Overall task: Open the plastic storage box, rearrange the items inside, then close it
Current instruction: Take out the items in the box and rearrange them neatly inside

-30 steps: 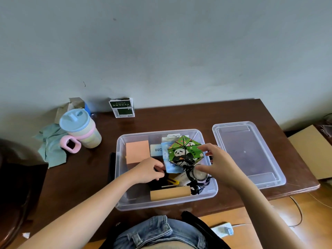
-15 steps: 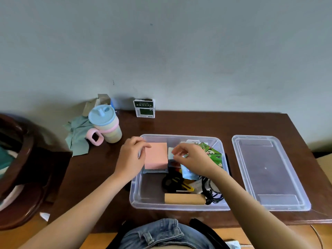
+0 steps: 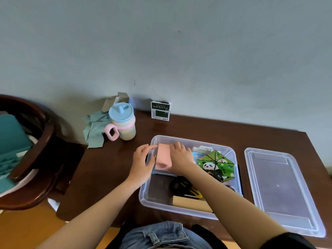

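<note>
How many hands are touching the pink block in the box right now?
2. The left hand is on the left side of the pink block, at the storage box's left wall; the right hand rests on the block's right side.

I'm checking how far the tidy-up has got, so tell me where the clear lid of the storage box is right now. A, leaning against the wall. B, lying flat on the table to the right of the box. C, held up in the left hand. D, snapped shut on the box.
B: the clear lid lies flat on the table to the right of the open storage box, while both hands are at the pink block.
</note>
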